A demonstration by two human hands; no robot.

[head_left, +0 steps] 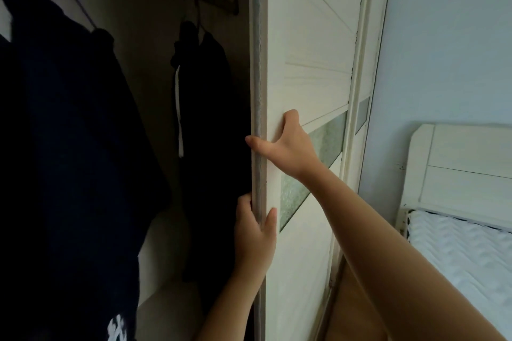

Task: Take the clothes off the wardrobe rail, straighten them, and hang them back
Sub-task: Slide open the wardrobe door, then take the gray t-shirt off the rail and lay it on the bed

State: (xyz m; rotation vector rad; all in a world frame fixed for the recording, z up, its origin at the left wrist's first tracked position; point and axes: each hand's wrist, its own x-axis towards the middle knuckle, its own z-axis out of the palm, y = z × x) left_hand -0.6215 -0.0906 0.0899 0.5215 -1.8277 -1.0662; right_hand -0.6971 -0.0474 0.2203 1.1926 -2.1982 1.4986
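Cream sliding door (304, 69) is gripped at its leading edge by both hands.

In the head view, the left hand (255, 235) and right hand (285, 147) are closed around that upright edge; the dark clothes (202, 108) hang left of them on the rail (221, 3), nearer the left hand.

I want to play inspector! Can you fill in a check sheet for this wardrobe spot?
Surface: pale wardrobe floor, bare where visible.
Job's things: dark jacket hangs from the rail; navy garment with white print hangs close on the left.
Clutter: nothing seen.
Hands: both on the sliding door edge; left hand low, right hand above.
Cables: nothing seen.
Surroundings: bed with pale headboard to the right, blue wall.
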